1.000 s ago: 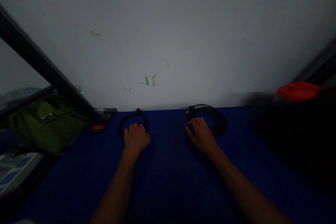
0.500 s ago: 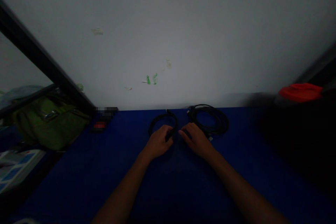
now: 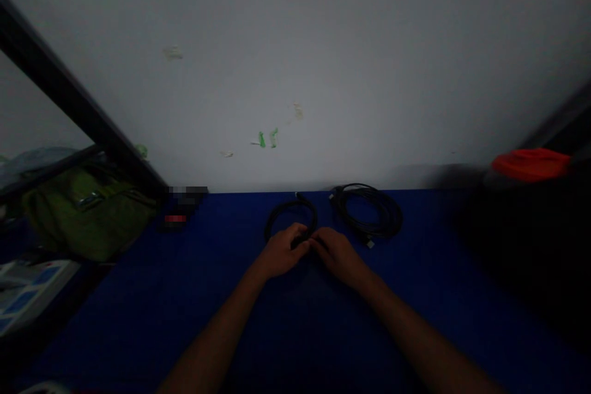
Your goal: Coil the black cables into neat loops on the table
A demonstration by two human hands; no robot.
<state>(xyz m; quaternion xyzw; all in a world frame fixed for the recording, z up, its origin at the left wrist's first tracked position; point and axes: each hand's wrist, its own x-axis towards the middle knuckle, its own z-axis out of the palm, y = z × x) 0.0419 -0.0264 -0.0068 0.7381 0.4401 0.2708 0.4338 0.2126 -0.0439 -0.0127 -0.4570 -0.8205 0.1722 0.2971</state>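
Left of the larger coil [image 3: 393,218], the small cable loop [image 3: 315,212] is held at its near edge between the thumb and fingers of the left hand [image 3: 280,252]. The right hand's [image 3: 339,252] fingers are narrowed there; whether cable is pinched cannot be told. The loop is best steadied by 1 hand while strands are gathered lightly by the other. Since 0.5 s ago, the gap between the 2 hands has been closed.

Head view, one: taken from the person's head, facing forward and down. Range: close; left hand [image 3: 281,253] and right hand [image 3: 339,255] just below centre, toward 6 o'clock. Blue surface [image 3: 305,332] at 6 o'clock; grey wall [image 3: 369,74] beyond, at 12 o'clock.
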